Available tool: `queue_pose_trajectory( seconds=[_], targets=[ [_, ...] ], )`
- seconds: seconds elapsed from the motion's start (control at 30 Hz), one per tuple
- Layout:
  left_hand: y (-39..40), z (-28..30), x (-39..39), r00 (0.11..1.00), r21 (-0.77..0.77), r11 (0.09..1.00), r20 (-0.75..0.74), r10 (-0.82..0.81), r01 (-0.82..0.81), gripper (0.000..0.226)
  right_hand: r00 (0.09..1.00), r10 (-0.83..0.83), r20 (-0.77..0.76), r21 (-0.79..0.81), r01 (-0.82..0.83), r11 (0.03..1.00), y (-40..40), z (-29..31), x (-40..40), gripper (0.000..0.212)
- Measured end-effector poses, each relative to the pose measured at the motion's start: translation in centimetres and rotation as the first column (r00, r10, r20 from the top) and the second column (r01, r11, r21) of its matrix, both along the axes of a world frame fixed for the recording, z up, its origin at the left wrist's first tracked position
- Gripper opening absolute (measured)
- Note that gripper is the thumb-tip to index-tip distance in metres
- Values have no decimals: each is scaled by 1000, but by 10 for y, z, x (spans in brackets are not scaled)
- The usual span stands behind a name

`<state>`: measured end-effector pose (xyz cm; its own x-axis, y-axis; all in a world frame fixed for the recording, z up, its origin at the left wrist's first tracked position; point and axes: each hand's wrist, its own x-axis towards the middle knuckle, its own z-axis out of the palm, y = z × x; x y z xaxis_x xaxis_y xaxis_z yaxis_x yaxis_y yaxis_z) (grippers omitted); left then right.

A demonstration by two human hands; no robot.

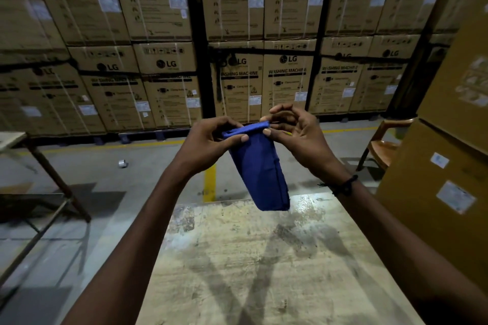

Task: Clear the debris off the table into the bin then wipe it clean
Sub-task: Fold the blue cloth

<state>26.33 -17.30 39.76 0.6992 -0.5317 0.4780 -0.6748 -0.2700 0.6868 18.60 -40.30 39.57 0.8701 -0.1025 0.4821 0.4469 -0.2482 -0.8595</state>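
Both hands pinch the top edge of one folded blue cloth (260, 171): left hand (211, 144) and right hand (298, 134) each grip it between thumb and fingers, holding it hanging above the far end of one stained wooden table (264, 258). Concrete floor (158, 174) with yellow lines; one small can (123, 163); one brown chair (383, 148); stacked cardboard boxes (237, 74) behind.

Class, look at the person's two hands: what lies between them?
In the head view, the folded top edge of the blue cloth spans between the left hand and right hand; both pinch it.
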Motion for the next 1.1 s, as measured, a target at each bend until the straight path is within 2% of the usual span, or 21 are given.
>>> queue_pose_trajectory(
  seconds=[0.13, 0.2, 0.23, 0.33, 0.43, 0.53, 0.67, 0.77, 0.87, 0.97, 1.1],
  targets=[
    [-1, 4, 3, 998, -79, 995, 0, 61, -61, 25, 998, 37, -55, 65, -33, 997, 2, -2, 3, 48],
    [0, 7, 4, 998, -107, 992, -19, 58, -60, 24, 992, 59, -112, 24, -56, 998, 4, -3, 4, 57],
    [1, 8, 4, 998, -121, 991, -22, 58, -61, 24, 992, 49, -114, -17, -51, 999, 5, -3, 4, 57],
    [3, 9, 3, 997, -179, 981, -31, 70, -74, 30, 999, 7, -50, -58, -9, 998, 8, -2, 7, 35],
    [8, 3, 0, 980, -200, 979, -200, -15, -26, 44, 1000, -1, -10, -40, 1, 999, 12, 2, 8, 27],
    [12, -7, -3, 955, -219, 974, -275, -114, 53, 40, 999, -38, 1, -5, 38, 999, 15, 5, 11, 28],
    [16, -12, -4, 953, -303, 950, -302, -23, -73, 26, 998, -56, -21, 131, 58, 990, 29, 1, 11, 33],
    [17, -12, -8, 945, -375, 915, -326, 18, -147, 28, 999, -40, 35, 171, 33, 985, 40, -9, 8, 32],
    [21, -14, -14, 956, -448, 878, -293, 35, -169, 31, 991, -92, 97, 96, 82, 992, 46, -17, 6, 23],
    [29, -22, -22, 980, -448, 892, -195, -25, -66, 10, 991, -89, 100, 91, 80, 993, 56, -20, 0, 26],
    [43, -26, -42, 981, -357, 934, -166, -98, 33, 30, 996, -39, 84, 85, 32, 996, 62, -16, -13, 30]
  ],
)
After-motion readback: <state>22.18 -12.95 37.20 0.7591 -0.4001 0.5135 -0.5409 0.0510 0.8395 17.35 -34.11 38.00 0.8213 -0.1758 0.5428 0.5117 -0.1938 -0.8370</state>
